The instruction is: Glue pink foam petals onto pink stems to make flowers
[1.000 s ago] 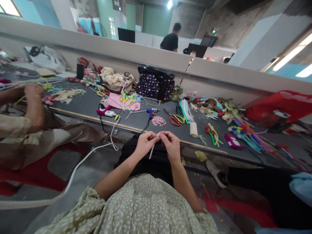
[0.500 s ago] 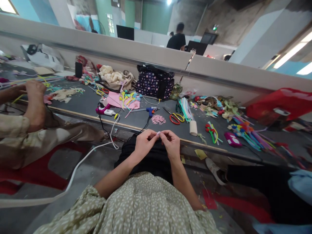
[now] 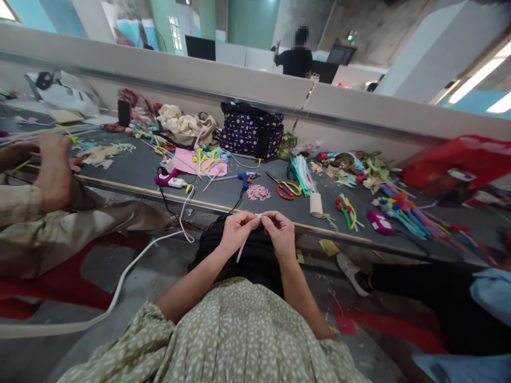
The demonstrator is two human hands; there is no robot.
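My left hand (image 3: 238,230) and my right hand (image 3: 280,232) meet over my lap at the table's front edge. Both pinch a small pale pink piece (image 3: 260,216) between thumbs and forefingers. A thin pale stem (image 3: 241,251) hangs down from under my left fingers. Just beyond my hands lie a pile of small pink pieces (image 3: 258,192), a blue glue gun (image 3: 245,178) and scissors with red and yellow handles (image 3: 289,190).
A dotted dark bag (image 3: 251,130) stands at the table's back. Pink paper (image 3: 199,162), a beige cylinder (image 3: 315,205) and coloured stems (image 3: 415,218) lie around. A white cable (image 3: 136,259) runs at left. People sit on both sides.
The pale stem now shows below my left hand; it was not visible before. My hands stay nearly in place. The view has shifted slightly, and the person in the background has raised an arm.
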